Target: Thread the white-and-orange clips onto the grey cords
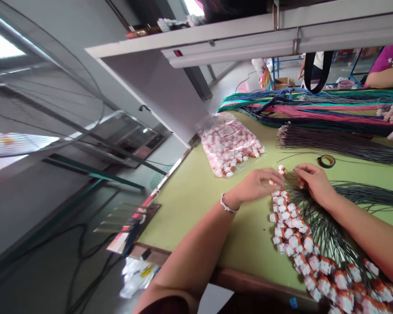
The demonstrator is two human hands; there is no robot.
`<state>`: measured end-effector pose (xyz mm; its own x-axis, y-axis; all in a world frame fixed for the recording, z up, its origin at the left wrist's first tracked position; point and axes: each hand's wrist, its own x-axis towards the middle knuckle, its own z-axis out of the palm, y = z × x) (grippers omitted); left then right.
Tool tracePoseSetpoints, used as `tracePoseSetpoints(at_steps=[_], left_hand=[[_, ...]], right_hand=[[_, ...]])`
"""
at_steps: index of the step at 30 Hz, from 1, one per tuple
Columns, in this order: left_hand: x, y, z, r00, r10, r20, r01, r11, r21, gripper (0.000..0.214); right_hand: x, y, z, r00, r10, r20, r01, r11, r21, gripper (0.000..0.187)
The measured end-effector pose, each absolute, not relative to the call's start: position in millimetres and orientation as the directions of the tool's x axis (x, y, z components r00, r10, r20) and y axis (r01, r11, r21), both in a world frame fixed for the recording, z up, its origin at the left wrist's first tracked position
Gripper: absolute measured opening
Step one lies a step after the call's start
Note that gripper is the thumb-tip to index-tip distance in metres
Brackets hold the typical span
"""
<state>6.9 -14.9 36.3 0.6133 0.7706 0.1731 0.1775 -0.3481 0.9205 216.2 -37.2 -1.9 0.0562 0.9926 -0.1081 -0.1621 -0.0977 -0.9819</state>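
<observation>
My left hand (260,185), wearing a white bracelet (228,204), reaches over the top end of a long pile of white-and-orange connectors (294,242). Its fingers are curled and smeared by motion, so whether they hold anything is unclear. To the right, my right hand (314,183) is closed in a pinch on a thin dark wire near a single connector (281,169). Dark wires (327,231) fan out from the connector pile and run beneath my right forearm. The pile's lower end spills toward the table's front edge.
A clear bag of connectors (227,144) lies on the green table (186,205). Black tape (326,161), a dark wire bundle (340,141) and coloured wires (314,109) lie farther back. A lamp bar (249,48) hangs above; metal prongs (118,218) stick out left.
</observation>
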Motion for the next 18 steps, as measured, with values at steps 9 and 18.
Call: tracePoseSetpoints(at_steps=[9,18], left_hand=[[-28.3,52.7,-17.5,0.139,0.939,0.316,0.937,-0.228,0.266,0.026],[-23.3,30.0,-10.1,0.028,0.894,0.448,0.707,-0.335,0.623,0.028]], right_hand=[[213.5,-43.0,5.0,0.008,0.995,-0.097,0.000,-0.097,-0.995,0.018],[210.8,-42.9,1.8,0.041,0.988,-0.146,0.078,-0.148,-0.986,0.021]])
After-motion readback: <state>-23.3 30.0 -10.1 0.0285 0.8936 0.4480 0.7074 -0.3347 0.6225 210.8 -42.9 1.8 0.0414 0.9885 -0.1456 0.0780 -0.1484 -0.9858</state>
